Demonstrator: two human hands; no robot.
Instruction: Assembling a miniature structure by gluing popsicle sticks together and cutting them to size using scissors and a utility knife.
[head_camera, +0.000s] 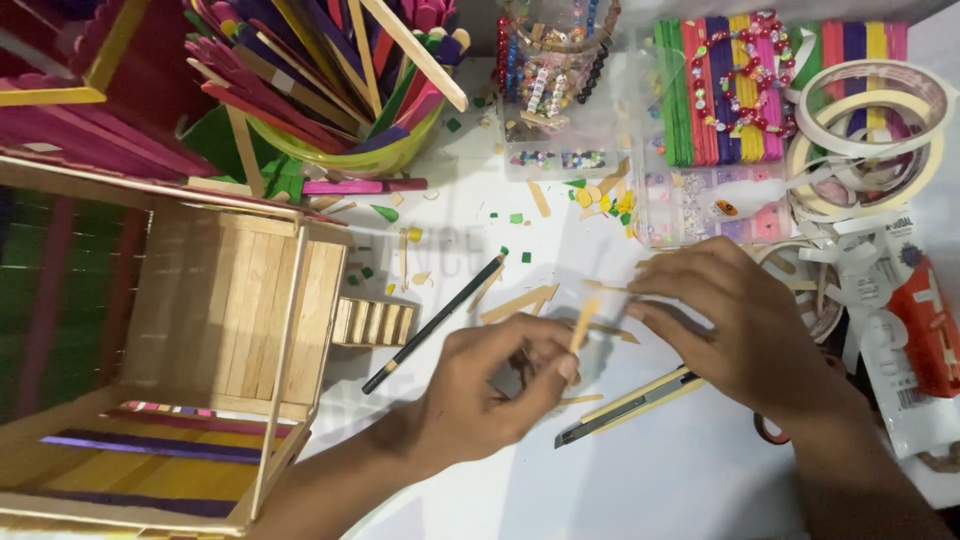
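A: What does each hand do here?

B: Near the centre of the frame, a little lower, the left hand (480, 385) pinches a small wooden stick piece (583, 322) between thumb and fingertips. The piece stands almost upright, and its top end points to the right hand (735, 320). That hand is right of centre, with the fingers bent and close together. They seem to press thin wooden slivers (610, 288) against the white table (650, 480). The hand is a little blurred, so I cannot tell exactly what it grips.

A: How would this piece behave in the hand?

B: I judge it very light and stiff, but thin, so it can snap if it is bent. The flat faces are smooth and can slip. It is better to hold it by the narrow edges near the lower end, as the left hand does.

A: What lies around?

B: A black pencil (435, 322) lies diagonally just left of the hands. A yellow utility knife (625, 405) lies below the right hand. A wooden stick house (225, 330) fills the left side. In the upper part there is a green cup of coloured sticks (345, 90) and a clear bead box (700, 200). At the upper right are tape rolls (870, 135), and a glue bottle (900, 340) is at the right edge.
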